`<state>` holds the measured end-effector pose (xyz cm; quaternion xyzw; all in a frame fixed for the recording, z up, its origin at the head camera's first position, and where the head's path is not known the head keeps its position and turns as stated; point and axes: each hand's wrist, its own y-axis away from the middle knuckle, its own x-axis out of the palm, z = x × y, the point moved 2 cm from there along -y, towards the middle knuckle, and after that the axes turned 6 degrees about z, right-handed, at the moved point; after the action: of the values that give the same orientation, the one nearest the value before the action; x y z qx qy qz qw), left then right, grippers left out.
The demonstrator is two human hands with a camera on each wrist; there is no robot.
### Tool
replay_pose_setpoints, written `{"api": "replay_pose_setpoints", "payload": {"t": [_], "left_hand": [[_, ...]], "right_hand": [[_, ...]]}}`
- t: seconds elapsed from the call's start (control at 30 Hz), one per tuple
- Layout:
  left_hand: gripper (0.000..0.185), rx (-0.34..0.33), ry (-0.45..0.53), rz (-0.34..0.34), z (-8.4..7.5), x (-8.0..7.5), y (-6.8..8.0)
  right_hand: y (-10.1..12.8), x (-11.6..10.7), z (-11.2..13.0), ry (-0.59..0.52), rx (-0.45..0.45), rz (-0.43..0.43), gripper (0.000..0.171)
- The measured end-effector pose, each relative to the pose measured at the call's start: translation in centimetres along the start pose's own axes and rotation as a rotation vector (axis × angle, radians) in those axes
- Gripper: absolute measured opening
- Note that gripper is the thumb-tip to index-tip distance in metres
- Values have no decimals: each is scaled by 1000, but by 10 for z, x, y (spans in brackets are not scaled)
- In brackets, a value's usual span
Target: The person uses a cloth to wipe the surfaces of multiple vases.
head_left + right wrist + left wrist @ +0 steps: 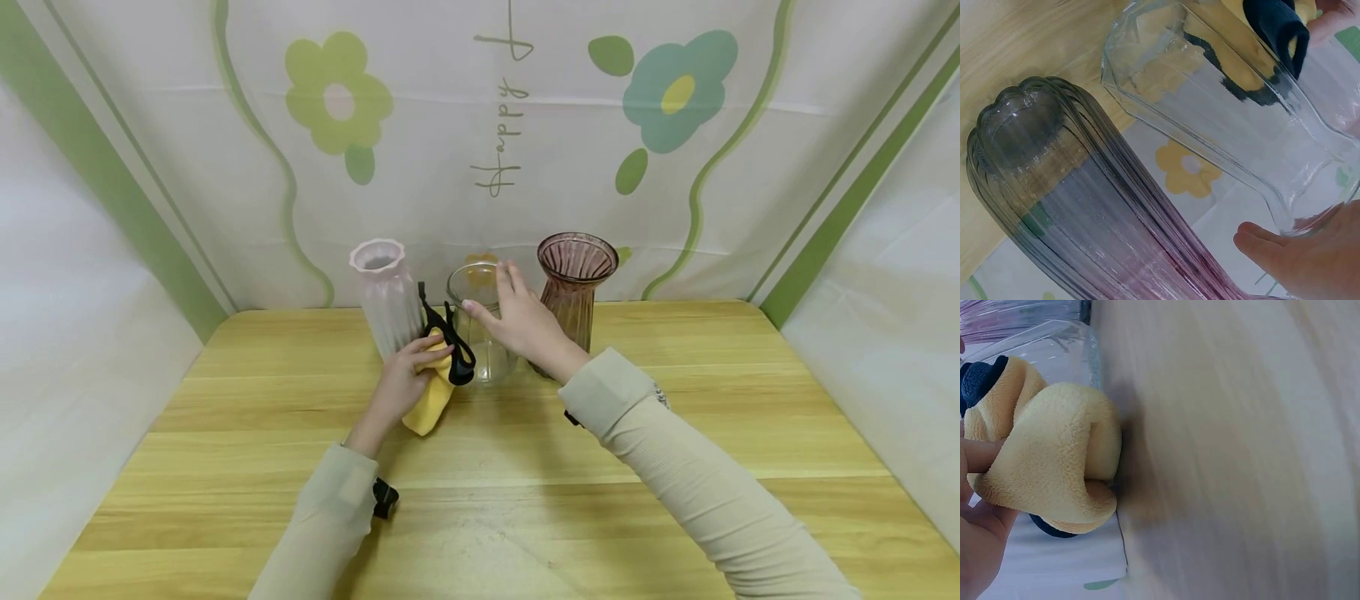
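My left hand pinches a folded, fluffy yellow cloth with dark edging. In the head view, the dark edging loops above the fingers, beside a clear glass vase. The right hand rests at that vase's rim, its thumb at the near side and its fingers stretched out towards the back. In the right wrist view, straight fingers lie along the rim, and the cloth shows behind the glass. The vase stands upright on the wooden table.
A pale pink-white vase with a scalloped rim stands left of the clear one. To the right is a ribbed purple glass vase, close to the right wrist. A white backdrop printed with flowers rises behind the table's back edge.
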<state>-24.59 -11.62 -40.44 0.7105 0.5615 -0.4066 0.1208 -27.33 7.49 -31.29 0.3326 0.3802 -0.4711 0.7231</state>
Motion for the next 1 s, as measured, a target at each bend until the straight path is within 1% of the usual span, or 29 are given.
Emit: {"api": "replay_pose_setpoints", "payload": {"t": [0.2,0.4,0.53,0.67,0.77,0.87,1.0], "left_hand": [[43,-5,-51,40,4,3,3],[43,33,-49,20,4,3,4],[44,55,4,-17,3,2,5],[43,61,97,-55,0,-2,8],[43,48,145,-64,-2,-7,13],[43,26,160,-68,-3,-14,19],[43,-1,183,-55,-4,-26,29]], "right_hand": [[1,-1,1,2,12,-6,92],[2,-2,3,3,16,-18,91],[3,-2,3,10,21,-17,91],[2,-2,3,11,25,-9,91],[1,-1,2,11,24,-12,90],[2,-1,2,13,22,-22,88],[2,-1,2,19,9,-41,86]]}}
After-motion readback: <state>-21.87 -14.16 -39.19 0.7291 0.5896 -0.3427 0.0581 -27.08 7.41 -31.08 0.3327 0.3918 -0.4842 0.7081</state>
